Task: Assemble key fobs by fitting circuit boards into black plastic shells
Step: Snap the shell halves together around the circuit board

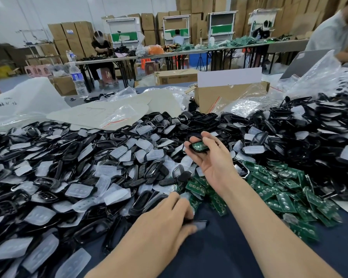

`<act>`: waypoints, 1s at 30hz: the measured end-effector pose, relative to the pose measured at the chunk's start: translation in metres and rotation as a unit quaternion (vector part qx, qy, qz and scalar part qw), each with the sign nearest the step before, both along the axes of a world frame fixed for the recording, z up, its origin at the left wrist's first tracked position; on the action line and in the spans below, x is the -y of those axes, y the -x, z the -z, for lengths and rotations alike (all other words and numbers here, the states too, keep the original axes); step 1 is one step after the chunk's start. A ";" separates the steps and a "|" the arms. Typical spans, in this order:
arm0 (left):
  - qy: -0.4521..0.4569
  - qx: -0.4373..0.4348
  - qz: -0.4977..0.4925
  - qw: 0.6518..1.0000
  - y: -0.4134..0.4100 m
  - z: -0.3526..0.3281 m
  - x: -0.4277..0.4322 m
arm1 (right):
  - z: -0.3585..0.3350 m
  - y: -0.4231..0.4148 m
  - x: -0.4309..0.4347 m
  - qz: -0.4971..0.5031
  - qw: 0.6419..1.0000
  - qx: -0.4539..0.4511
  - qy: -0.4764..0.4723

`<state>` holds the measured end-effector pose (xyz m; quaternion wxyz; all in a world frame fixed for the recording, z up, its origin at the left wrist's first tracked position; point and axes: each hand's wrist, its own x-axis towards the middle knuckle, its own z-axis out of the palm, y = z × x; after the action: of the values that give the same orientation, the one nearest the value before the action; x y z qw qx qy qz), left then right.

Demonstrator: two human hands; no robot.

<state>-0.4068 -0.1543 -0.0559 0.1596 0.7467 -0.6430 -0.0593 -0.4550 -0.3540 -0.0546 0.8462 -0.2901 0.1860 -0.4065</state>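
R hand (211, 157) raised, fingers curled round shell (190, 149) w/ green board (199, 146) seated, prob to check fit; L hand (169, 215) low on worktop (219, 249) at next part, grip blurred, can't tell

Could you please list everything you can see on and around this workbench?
Black shells: many, black, heaped left, centre and far right.
Button pads: many, translucent white, mixed among the shells.
Circuit boards: many, green, piled at right.
Plastic bags: several, clear, behind the heap.
Cardboard box: one, brown, centre back.
Water bottle: one, clear, back left.
Table: one, dark blue, under everything.
Right hand: holds one board-fitted shell, above the heap.
Left hand: grips a blurred dark piece, near edge.
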 end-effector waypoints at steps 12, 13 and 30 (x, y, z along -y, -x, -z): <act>0.279 -0.464 -0.177 0.822 -0.062 -0.008 0.070 | 0.003 -0.005 -0.028 -0.040 0.884 -0.236 0.402; 0.286 -0.460 -0.175 0.822 -0.063 -0.004 0.072 | 0.004 -0.006 -0.028 -0.044 0.885 -0.231 0.402; 0.329 -0.518 -0.159 0.774 -0.061 0.008 0.071 | 0.010 -0.014 -0.035 -0.061 0.938 -0.168 0.297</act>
<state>-0.3455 -0.2253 -0.0641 0.7114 0.5965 -0.3155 -0.1960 -0.4415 -0.3187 -0.0650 0.7012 -0.6029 0.1779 -0.3366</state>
